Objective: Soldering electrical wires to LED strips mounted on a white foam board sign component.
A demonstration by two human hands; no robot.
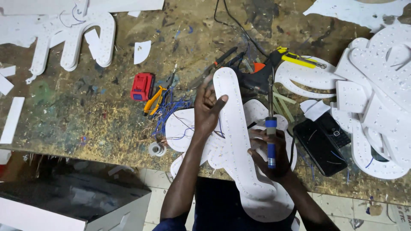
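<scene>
Two bare hands work over a long white cut-out panel (234,141) dotted with small holes, lying at the centre of a stained wooden workbench (85,115). The left hand (207,109), at ten o'clock of the panel, clamps its upper edge, thumb on top and fingers curled behind. The right hand (269,154), at three o'clock, is wrapped tight around a blue-handled soldering iron (270,128), tip pointing to twelve o'clock. A red battery block (142,86) and orange-handled pliers (155,99) sit at nine o'clock. A black phone (320,147) lies at three o'clock, a yellow utility knife (299,60) at one o'clock.
</scene>
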